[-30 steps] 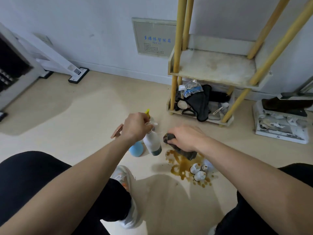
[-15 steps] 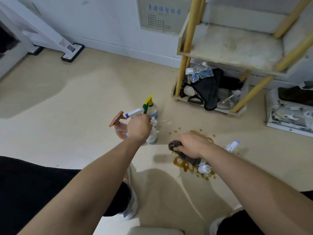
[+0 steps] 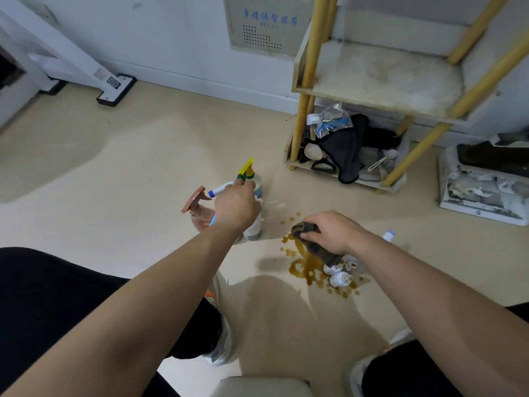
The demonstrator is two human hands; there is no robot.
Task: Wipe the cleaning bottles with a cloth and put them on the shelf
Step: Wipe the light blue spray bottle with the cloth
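Note:
Three spray bottles stand close together on the floor: a pink one with a copper trigger (image 3: pixel 200 212), a white one with a blue-tipped nozzle (image 3: pixel 253 229) and one with a yellow and green trigger (image 3: pixel 252 179). My left hand (image 3: pixel 237 207) grips the top of the white bottle. My right hand (image 3: pixel 332 232) holds a dark grey cloth (image 3: pixel 316 246) just above a brown spill (image 3: pixel 306 266). The wooden shelf (image 3: pixel 380 78) stands at the back right, its middle board bare.
Small white bottles (image 3: pixel 337 275) lie in the spill, and a blue-capped one (image 3: pixel 388 235) shows behind my right wrist. The shelf's bottom level is full of dark cloths and brushes. A white appliance base (image 3: pixel 483 190) sits far right. My knees and shoes fill the near floor.
The view has tilted down and nearer to the floor. My left hand stays on the white bottle's top; my right hand keeps the cloth over the spill.

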